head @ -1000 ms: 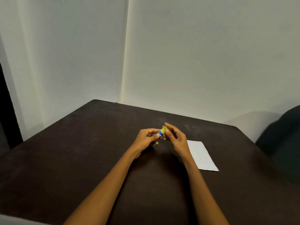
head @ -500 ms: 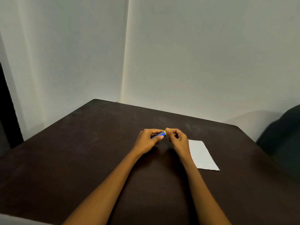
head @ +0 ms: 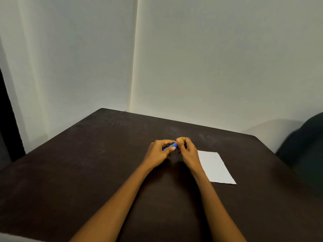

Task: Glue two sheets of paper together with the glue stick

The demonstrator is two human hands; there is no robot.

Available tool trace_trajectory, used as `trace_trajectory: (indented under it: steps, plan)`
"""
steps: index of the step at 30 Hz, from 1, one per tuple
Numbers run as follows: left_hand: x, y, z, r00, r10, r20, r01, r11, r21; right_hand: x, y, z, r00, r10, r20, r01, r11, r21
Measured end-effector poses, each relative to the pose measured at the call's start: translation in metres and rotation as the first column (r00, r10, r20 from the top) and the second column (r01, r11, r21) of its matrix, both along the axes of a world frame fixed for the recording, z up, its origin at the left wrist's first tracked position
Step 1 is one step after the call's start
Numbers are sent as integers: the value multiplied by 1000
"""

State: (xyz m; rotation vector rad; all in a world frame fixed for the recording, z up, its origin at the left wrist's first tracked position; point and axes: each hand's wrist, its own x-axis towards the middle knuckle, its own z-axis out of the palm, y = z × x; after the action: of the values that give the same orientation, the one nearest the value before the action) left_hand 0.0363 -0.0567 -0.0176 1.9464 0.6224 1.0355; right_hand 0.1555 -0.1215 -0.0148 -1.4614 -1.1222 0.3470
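A small blue glue stick [head: 169,146] with a yellow cap lies almost level between both hands, just above the dark table [head: 87,172]. My left hand [head: 158,153] grips its blue barrel with thumb and fingers. My right hand [head: 187,151] pinches the yellow cap end [head: 181,140], which the fingers mostly hide. White paper [head: 215,166] lies flat on the table just right of my right wrist; I cannot tell whether it is one sheet or two stacked.
The table sits in a corner of two pale walls [head: 209,67]. A dark rounded chair back [head: 304,149] stands past the right edge. A dark vertical strip [head: 7,119] runs along the far left.
The glue stick has tipped from slanted to nearly level, showing more of its blue barrel. Both hands have closed in around it and shifted slightly; the paper stays in place.
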Motion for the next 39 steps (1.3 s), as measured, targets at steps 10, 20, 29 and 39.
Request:
trace_trajectory:
  steps: [10, 20, 29, 39]
  plan:
    - [10, -4, 6, 893, 66, 445, 133, 906, -401, -9, 5, -2, 994, 107, -28, -106, 994, 25]
    - [7, -5, 6, 882, -153, 445, 388, 772, -504, -10, 4, -8, 951, -49, 304, 60, 998, -28]
    - [9, -7, 6, 940, -132, 313, 290, 794, -535, -10, 2, -8, 923, -62, 379, 124, 982, -141]
    - [9, -5, 5, 950, -113, 292, 262, 797, -544, -10, 0, -7, 900, -75, 430, 159, 974, -163]
